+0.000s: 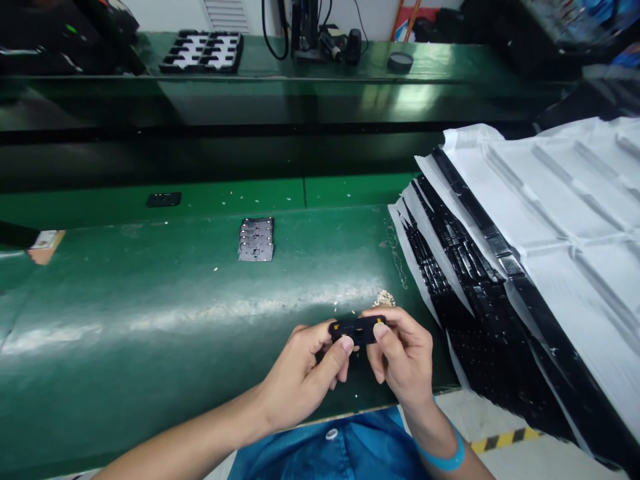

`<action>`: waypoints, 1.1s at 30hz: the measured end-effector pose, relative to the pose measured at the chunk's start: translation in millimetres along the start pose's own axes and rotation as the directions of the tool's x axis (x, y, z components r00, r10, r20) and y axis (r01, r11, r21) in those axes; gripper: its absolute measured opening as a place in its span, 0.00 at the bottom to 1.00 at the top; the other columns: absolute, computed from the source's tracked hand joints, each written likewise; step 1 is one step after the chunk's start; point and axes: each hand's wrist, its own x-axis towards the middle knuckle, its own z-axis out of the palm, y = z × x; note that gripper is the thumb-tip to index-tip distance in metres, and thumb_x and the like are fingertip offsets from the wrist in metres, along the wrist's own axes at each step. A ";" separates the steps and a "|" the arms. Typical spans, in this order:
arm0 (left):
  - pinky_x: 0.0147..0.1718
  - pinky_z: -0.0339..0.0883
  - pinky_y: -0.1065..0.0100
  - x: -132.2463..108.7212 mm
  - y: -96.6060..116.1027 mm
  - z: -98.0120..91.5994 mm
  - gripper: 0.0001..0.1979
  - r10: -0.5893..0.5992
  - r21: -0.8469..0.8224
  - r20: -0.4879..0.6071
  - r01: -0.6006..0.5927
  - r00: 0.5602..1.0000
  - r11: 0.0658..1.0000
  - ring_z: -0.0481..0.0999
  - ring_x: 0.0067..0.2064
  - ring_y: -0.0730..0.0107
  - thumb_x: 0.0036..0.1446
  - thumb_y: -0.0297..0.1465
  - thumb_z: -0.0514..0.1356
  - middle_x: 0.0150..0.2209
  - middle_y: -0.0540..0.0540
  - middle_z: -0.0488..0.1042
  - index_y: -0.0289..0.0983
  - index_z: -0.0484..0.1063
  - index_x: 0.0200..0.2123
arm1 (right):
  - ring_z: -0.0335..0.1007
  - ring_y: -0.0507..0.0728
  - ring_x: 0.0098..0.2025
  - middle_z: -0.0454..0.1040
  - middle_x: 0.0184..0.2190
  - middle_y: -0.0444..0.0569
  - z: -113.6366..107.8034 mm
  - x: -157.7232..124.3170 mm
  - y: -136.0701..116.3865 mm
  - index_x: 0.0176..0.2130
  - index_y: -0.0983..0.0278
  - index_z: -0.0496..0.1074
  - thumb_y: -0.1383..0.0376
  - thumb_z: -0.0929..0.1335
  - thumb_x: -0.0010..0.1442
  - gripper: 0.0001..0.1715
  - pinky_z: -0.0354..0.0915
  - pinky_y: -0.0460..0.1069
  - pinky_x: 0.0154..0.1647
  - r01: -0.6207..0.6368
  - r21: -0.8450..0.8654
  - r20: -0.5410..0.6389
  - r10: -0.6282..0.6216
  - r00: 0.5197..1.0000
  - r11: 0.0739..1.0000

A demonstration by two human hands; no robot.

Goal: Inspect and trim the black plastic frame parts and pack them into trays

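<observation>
A small black plastic part (pixel 361 331) with yellow marks near both ends is held level above the green table. My left hand (pixel 315 363) pinches its left end, the thumb lying along the lower edge. My right hand (pixel 403 353) grips the right end, with the thumb pressed on its face by the yellow mark. Just behind the right hand lies a little heap of pale small bits (pixel 384 298). Farther back to the left, several similar dark parts sit side by side in a neat block (pixel 257 239).
Stacked black trays (pixel 480 313) with white sheets (pixel 575 193) between them lean in from the right. A flat black piece (pixel 164 199) lies at the back left. On the raised shelf are a black-and-white tray (pixel 203 52) and a round dark disc (pixel 401 62).
</observation>
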 end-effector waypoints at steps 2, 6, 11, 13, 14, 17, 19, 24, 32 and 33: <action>0.25 0.65 0.73 -1.9 1.4 0.6 0.23 0.013 -0.002 -0.003 -0.013 1.000 1.000 0.73 0.23 0.75 0.76 0.42 0.54 0.23 0.50 0.71 0.36 0.69 0.28 | 0.56 0.48 0.07 0.64 0.11 0.35 0.5 -0.9 -0.2 0.42 0.62 0.80 0.55 0.70 0.71 0.13 0.53 0.43 0.10 0.001 -0.002 0.001 -0.001 1.000 1.000; 0.25 0.65 0.73 -4.9 1.6 1.3 0.23 0.030 -0.001 -0.007 -0.030 1.000 1.000 0.72 0.22 0.75 0.76 0.41 0.54 0.22 0.50 0.70 0.36 0.69 0.27 | 0.56 0.49 0.06 0.63 0.10 0.35 1.9 -1.6 -0.9 0.41 0.62 0.80 0.55 0.71 0.71 0.14 0.53 0.43 0.09 0.020 0.001 -0.005 -0.020 1.000 1.000; 0.26 0.64 0.72 -8.0 -1.1 0.2 0.23 0.065 0.051 -0.010 -0.065 0.998 0.997 0.71 0.23 0.75 0.76 0.39 0.54 0.23 0.50 0.71 0.36 0.70 0.27 | 0.57 0.48 0.07 0.65 0.13 0.37 2.6 -1.8 0.5 0.39 0.62 0.80 0.55 0.71 0.71 0.14 0.50 0.42 0.08 0.031 -0.001 -0.009 -0.031 0.999 1.000; 0.27 0.63 0.72 -9.0 -1.5 -0.8 0.23 0.075 0.071 -0.013 -0.074 0.997 0.995 0.71 0.24 0.75 0.76 0.39 0.54 0.23 0.50 0.71 0.36 0.70 0.27 | 0.58 0.48 0.07 0.66 0.13 0.37 2.8 -1.7 0.7 0.39 0.63 0.80 0.55 0.71 0.71 0.15 0.49 0.42 0.08 0.028 0.002 -0.010 -0.028 1.000 1.000; 0.27 0.63 0.71 -9.4 -1.5 -1.2 0.22 0.077 0.078 -0.013 -0.076 0.997 0.994 0.70 0.24 0.75 0.76 0.38 0.54 0.23 0.50 0.71 0.36 0.70 0.27 | 0.58 0.48 0.07 0.67 0.14 0.38 3.0 -1.7 0.7 0.39 0.63 0.80 0.55 0.71 0.71 0.14 0.49 0.42 0.08 0.027 0.008 -0.009 -0.027 1.000 1.000; 0.27 0.61 0.71 -10.4 -1.9 -1.7 0.21 0.083 0.100 -0.009 -0.082 0.997 0.992 0.69 0.24 0.75 0.76 0.37 0.54 0.24 0.50 0.70 0.36 0.69 0.28 | 0.58 0.48 0.06 0.65 0.13 0.36 4.2 -1.7 0.7 0.38 0.63 0.80 0.57 0.72 0.71 0.13 0.48 0.41 0.08 0.025 0.037 -0.002 -0.024 1.000 0.999; 0.28 0.61 0.71 -10.8 -3.0 -1.4 0.21 0.088 0.109 -0.002 -0.087 0.996 0.990 0.69 0.25 0.75 0.76 0.37 0.54 0.24 0.51 0.69 0.36 0.68 0.29 | 0.58 0.47 0.06 0.67 0.14 0.37 5.4 -1.6 0.5 0.37 0.63 0.79 0.57 0.72 0.70 0.13 0.47 0.40 0.07 0.016 0.050 -0.002 -0.016 1.000 0.999; 0.28 0.59 0.70 -12.7 -7.4 -2.5 0.18 0.086 0.139 0.035 -0.090 0.996 0.986 0.67 0.25 0.75 0.76 0.36 0.53 0.25 0.52 0.68 0.37 0.68 0.31 | 0.57 0.44 0.07 0.76 0.23 0.43 8.6 -0.6 -0.7 0.32 0.64 0.76 0.53 0.72 0.68 0.19 0.47 0.40 0.06 -0.032 0.019 -0.040 0.033 0.999 0.999; 0.28 0.60 0.71 -18.2 -9.7 -10.5 0.14 0.073 0.046 -0.060 -0.071 0.996 0.996 0.67 0.25 0.75 0.76 0.33 0.50 0.25 0.53 0.69 0.37 0.68 0.35 | 0.55 0.46 0.06 0.64 0.11 0.35 9.9 -7.9 2.5 0.37 0.64 0.78 0.55 0.72 0.70 0.15 0.48 0.39 0.09 -0.124 0.014 0.009 0.124 0.992 0.992; 0.28 0.60 0.71 -18.2 -10.4 -10.3 0.14 0.070 0.039 -0.085 -0.067 0.994 0.997 0.67 0.24 0.76 0.75 0.33 0.49 0.24 0.53 0.68 0.37 0.68 0.36 | 0.57 0.46 0.06 0.64 0.10 0.34 11.4 -9.5 2.1 0.38 0.64 0.78 0.56 0.72 0.71 0.15 0.51 0.39 0.09 -0.114 -0.001 0.007 0.114 0.993 0.994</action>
